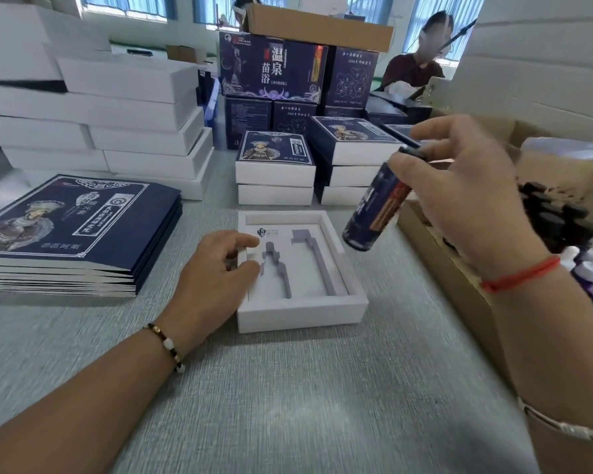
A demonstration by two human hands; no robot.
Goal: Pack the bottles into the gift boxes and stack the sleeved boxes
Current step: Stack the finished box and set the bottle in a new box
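Left hand (216, 268) steadies tray (302, 313); right hand (466, 200) holds bottle (374, 210) above.

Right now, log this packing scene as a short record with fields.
left hand: rests on the tray's left edge
right hand: holds the bottle above the tray
bottle: dark blue, tilted, cap up
tray: white, open, two empty slots
sleeves: flat pile, left of tray
boxes: sleeved, stacked behind tray

Gift box (302, 313): matt white card. Bottle (374, 210): glossy navy label. Table (288, 388): grey, finely textured.
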